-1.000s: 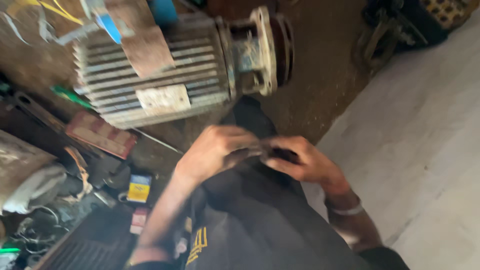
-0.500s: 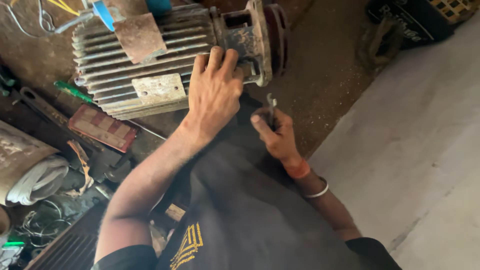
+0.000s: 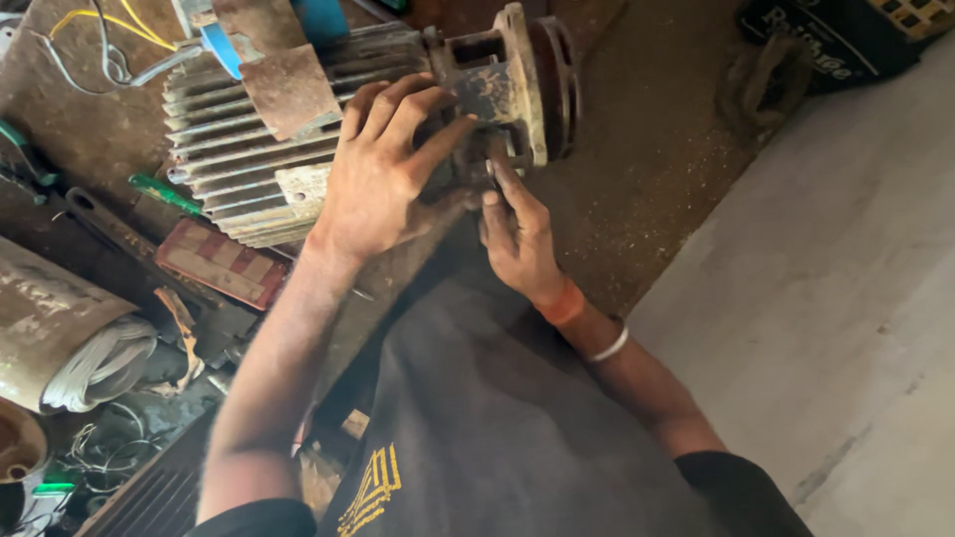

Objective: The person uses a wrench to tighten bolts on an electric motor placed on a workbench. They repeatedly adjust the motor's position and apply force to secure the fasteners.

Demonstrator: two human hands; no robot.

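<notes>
From above, a grey ribbed electric motor (image 3: 298,149) lies on the dirt floor, a pale rectangular plate on its side. The left hand (image 3: 383,169) rests on it, fingers spread wide. The right hand (image 3: 517,234) pinches something small at the rusty end flange (image 3: 512,85); I cannot tell what. A red striped flat box (image 3: 224,264) lies nearby, and a dark printed crate (image 3: 846,40) stands well apart.

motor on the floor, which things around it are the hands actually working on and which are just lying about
In hand: finned grey motor, left hand spread on its side, right hand at the rusty end bracket.

Lying about: green-handled tool, red striped box, yellow wires, white cord coil.
</notes>
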